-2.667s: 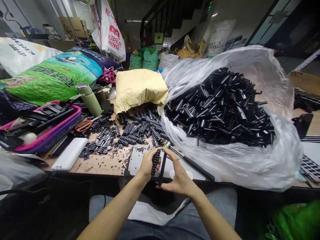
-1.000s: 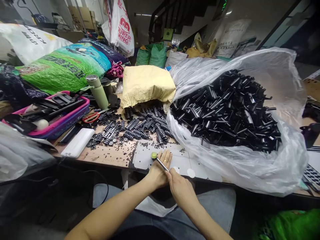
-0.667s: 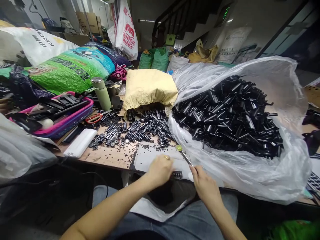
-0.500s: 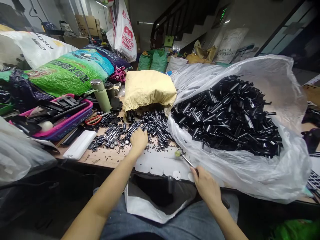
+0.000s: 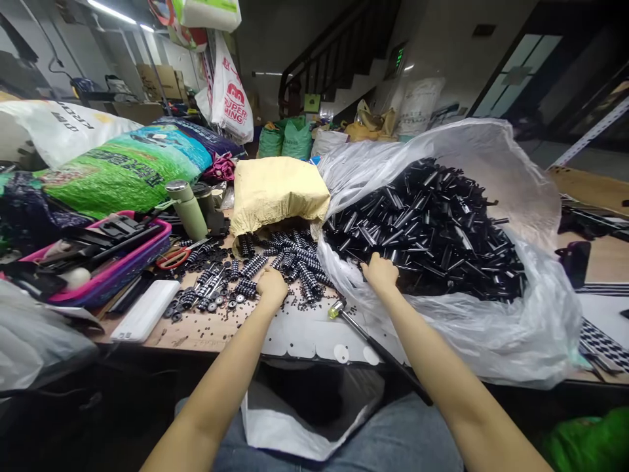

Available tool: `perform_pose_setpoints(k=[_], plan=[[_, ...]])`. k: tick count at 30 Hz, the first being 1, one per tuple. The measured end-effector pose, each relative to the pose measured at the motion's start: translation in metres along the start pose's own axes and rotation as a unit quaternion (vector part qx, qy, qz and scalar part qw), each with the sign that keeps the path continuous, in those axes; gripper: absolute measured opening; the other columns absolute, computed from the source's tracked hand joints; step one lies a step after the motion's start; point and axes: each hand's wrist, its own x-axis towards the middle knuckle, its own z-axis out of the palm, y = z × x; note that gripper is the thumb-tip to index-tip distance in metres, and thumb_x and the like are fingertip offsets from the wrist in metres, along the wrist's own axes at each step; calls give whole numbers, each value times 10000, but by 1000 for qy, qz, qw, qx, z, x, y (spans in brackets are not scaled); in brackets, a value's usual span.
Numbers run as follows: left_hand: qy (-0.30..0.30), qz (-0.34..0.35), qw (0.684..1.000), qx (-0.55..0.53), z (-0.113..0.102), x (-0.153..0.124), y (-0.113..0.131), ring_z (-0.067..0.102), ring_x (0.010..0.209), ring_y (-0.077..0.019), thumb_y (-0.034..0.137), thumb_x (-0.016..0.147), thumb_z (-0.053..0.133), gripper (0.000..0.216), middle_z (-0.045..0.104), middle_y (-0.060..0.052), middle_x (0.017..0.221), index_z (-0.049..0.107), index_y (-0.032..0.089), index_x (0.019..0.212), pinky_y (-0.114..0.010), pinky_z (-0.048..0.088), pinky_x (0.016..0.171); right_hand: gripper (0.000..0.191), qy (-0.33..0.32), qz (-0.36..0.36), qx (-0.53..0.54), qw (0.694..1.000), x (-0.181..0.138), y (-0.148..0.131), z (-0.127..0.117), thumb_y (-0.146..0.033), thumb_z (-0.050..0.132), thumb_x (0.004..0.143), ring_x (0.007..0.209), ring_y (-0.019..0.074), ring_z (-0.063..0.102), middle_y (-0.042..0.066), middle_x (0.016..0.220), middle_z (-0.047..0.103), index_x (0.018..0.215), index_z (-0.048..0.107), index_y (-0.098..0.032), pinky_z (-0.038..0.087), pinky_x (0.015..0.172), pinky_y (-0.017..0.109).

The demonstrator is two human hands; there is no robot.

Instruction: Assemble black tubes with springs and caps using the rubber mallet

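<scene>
My left hand (image 5: 272, 286) is curled down onto a spill of black ribbed spring-like parts (image 5: 289, 257) in front of a yellow sack (image 5: 278, 188); what its fingers hold is hidden. My right hand (image 5: 381, 273) reaches over the rim of a big clear plastic bag (image 5: 491, 328) and closes on the heap of black tubes (image 5: 432, 229) inside. A small hammer with a yellow-tipped head (image 5: 339, 311) lies on the white sheet (image 5: 304, 337) between my arms, released.
A pink tray (image 5: 118, 275) of black parts, a green flask (image 5: 187, 210), red scissors (image 5: 171, 257) and a white power bank (image 5: 145, 311) stand at the left. Green and white sacks pile behind. A white bag (image 5: 289, 426) hangs open at my lap.
Both hands left the table's front edge. The right let go of the hammer and went into the clear bag; the left moved forward to the ribbed parts. The assembled piece is gone from view.
</scene>
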Motion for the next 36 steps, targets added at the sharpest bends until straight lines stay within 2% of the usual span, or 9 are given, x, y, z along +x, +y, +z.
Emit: perform_pose_setpoints(k=[8, 13, 17, 22, 25, 28, 30, 32, 36], plan=[[57, 138, 971, -186, 3, -26, -11, 531, 1021, -240, 117, 771, 401, 505, 530, -198, 1132, 327, 74, 1269, -322, 431, 804, 248, 0, 49, 182, 982, 3, 1, -9, -315, 473, 823, 795, 125, 560, 38, 838, 567, 919, 518, -90, 435, 712, 286], [-125, 145, 836, -515, -5, -61, 1, 500, 460, -107, 356, 778, 487, 344, 524, 9, 552, 501, 145, 1049, -196, 377, 414, 274, -78, -7, 336, 938, -49, -20, -8, -414, 568, 710, 586, 84, 534, -21, 691, 559, 799, 472, -174, 433, 547, 212], [-247, 98, 735, -624, -7, -80, 13, 309, 321, -42, 397, 660, 629, 323, 383, 84, 427, 499, 146, 817, -150, 226, 317, 357, -222, -34, 485, 846, -99, -41, -2, -484, 618, 635, 560, 100, 522, -24, 673, 549, 777, 474, -189, 439, 528, 242], [-167, 137, 774, -595, 0, -91, 3, 369, 380, -65, 358, 692, 598, 231, 426, 56, 464, 480, 161, 712, -176, 291, 371, 827, -163, -50, 446, 878, -120, -52, -20, -609, 657, 496, 1052, 238, 490, 115, 1219, 453, 1178, 399, -220, 429, 842, 381], [-16, 290, 811, -508, 3, -100, -3, 476, 578, -110, 337, 756, 533, 215, 514, -9, 605, 516, 159, 635, -230, 404, 558, 774, -348, 93, 512, 780, -123, -59, -30, -750, 290, 672, 913, 225, 588, 149, 1102, 545, 1206, 367, -194, 481, 747, 398], [21, 378, 805, -457, 4, -108, -5, 510, 730, -149, 317, 787, 496, 184, 568, -49, 739, 580, 162, 734, -281, 417, 701, 697, -464, 161, 570, 658, -126, -64, -29, -725, 215, 717, 773, 201, 628, 106, 886, 627, 1066, 468, -177, 504, 693, 386], [-11, 350, 798, -490, 4, -109, -5, 519, 725, -141, 334, 796, 482, 214, 574, -51, 795, 577, 167, 889, -271, 427, 681, 547, -420, 167, 588, 671, -128, -63, -25, -649, 373, 722, 804, 188, 621, 85, 903, 620, 997, 487, -190, 505, 725, 365], [-84, 283, 777, -556, 5, -108, -7, 492, 579, -99, 378, 817, 431, 292, 549, -21, 739, 541, 167, 987, -221, 416, 536, 491, -341, 138, 563, 740, -130, -59, -20, -537, 563, 659, 914, 195, 587, 87, 1049, 567, 1014, 467, -211, 495, 775, 358], [-221, 159, 713, -646, 5, -103, -8, 318, 337, -41, 469, 812, 395, 419, 409, 61, 527, 517, 156, 1063, -158, 226, 311, 864, -212, -49, 400, 890, -138, -48, -18, -395, 758, 460, 1137, 264, 432, 114, 1287, 359, 1202, 345, -237, 442, 878, 414]])
